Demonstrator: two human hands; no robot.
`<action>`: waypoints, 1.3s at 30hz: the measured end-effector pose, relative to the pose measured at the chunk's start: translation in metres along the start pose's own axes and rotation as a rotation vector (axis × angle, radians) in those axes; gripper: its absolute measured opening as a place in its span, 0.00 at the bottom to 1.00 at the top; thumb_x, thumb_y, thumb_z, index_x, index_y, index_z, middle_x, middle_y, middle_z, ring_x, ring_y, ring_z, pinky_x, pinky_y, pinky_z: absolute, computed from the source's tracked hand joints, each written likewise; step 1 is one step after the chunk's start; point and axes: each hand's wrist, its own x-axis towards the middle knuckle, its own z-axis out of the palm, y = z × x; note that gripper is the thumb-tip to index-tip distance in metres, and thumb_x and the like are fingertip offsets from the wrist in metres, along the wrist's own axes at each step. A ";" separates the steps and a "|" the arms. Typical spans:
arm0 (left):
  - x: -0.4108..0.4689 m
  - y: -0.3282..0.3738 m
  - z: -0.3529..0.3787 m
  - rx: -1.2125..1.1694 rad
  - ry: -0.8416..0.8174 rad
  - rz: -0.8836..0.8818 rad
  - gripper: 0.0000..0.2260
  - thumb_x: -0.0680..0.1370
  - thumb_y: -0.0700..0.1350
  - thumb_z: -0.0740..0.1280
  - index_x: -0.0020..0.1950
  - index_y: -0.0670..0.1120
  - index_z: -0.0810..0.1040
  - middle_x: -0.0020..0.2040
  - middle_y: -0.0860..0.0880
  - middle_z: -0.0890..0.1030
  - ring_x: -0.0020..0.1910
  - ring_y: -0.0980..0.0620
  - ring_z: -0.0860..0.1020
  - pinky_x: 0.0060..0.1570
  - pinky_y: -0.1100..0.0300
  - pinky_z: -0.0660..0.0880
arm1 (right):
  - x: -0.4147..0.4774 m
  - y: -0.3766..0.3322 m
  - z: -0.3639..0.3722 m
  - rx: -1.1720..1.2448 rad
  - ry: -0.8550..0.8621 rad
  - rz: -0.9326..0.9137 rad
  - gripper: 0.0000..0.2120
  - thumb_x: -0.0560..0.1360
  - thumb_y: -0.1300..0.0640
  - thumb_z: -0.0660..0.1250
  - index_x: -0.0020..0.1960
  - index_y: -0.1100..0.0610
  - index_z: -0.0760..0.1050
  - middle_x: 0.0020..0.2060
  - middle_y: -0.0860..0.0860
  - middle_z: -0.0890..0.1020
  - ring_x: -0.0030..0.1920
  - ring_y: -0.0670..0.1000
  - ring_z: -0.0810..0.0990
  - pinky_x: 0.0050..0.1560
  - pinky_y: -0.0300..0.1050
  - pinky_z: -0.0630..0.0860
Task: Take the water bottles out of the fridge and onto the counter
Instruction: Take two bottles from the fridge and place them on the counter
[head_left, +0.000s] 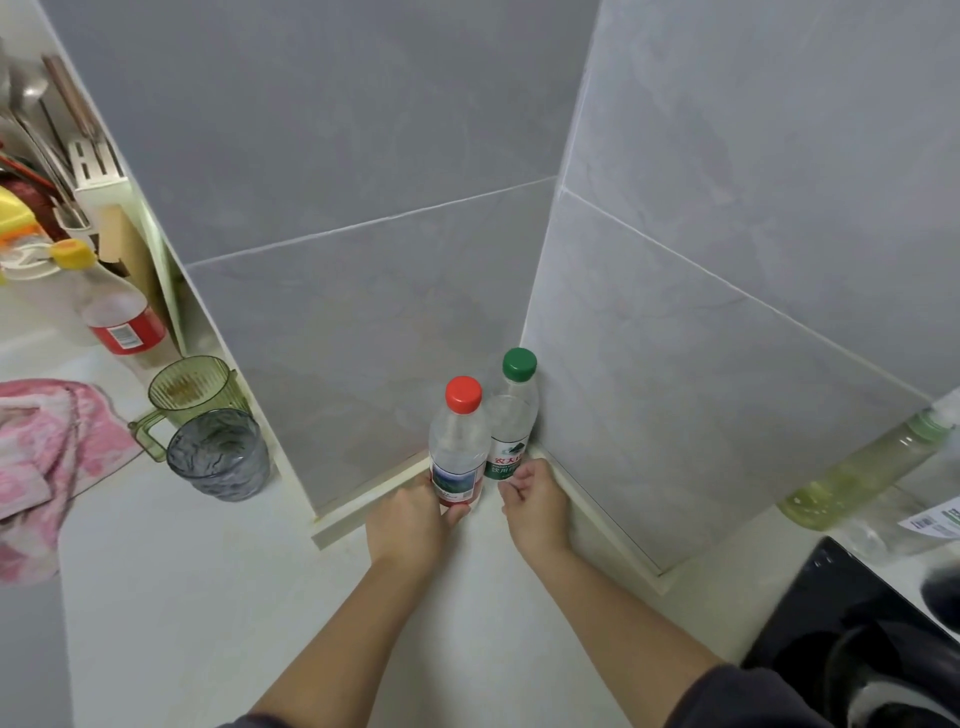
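Two clear water bottles stand upright side by side on the white counter (291, 597), tucked into the corner of the grey tiled walls. The red-capped bottle (458, 441) is on the left, and my left hand (410, 525) grips its base with the thumb curled round the front. The green-capped bottle (511, 421) stands just behind and to the right. My right hand (532, 506) has its fingers curled round the bottom of that bottle and hides its base. The fridge is not in view.
A grey glass (221, 454) and a green jug (192, 395) stand left of the wall corner, with a red-labelled bottle (122, 317) and a pink towel (47, 467) beyond. A yellow-green bottle (862, 467) leans at the right, above a black hob (841, 623).
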 end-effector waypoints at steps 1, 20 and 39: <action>-0.001 0.000 0.000 0.009 0.002 -0.003 0.23 0.74 0.69 0.62 0.53 0.51 0.76 0.44 0.50 0.83 0.44 0.48 0.82 0.35 0.60 0.69 | -0.001 0.000 -0.001 0.020 -0.003 0.017 0.10 0.74 0.68 0.68 0.45 0.57 0.69 0.36 0.51 0.77 0.43 0.62 0.81 0.48 0.60 0.79; -0.046 -0.017 -0.024 -0.063 -0.041 -0.050 0.23 0.77 0.62 0.64 0.66 0.51 0.69 0.59 0.50 0.78 0.56 0.47 0.78 0.42 0.56 0.73 | -0.043 0.014 -0.047 -0.163 -0.329 -0.094 0.24 0.77 0.60 0.68 0.72 0.58 0.68 0.67 0.53 0.74 0.66 0.50 0.73 0.64 0.38 0.66; -0.363 -0.076 -0.065 -0.423 0.225 -0.297 0.37 0.76 0.56 0.70 0.79 0.49 0.57 0.79 0.47 0.57 0.78 0.48 0.53 0.75 0.51 0.57 | -0.225 -0.009 -0.128 -0.813 -0.503 -0.757 0.33 0.81 0.36 0.49 0.79 0.41 0.38 0.80 0.49 0.38 0.79 0.55 0.33 0.75 0.64 0.35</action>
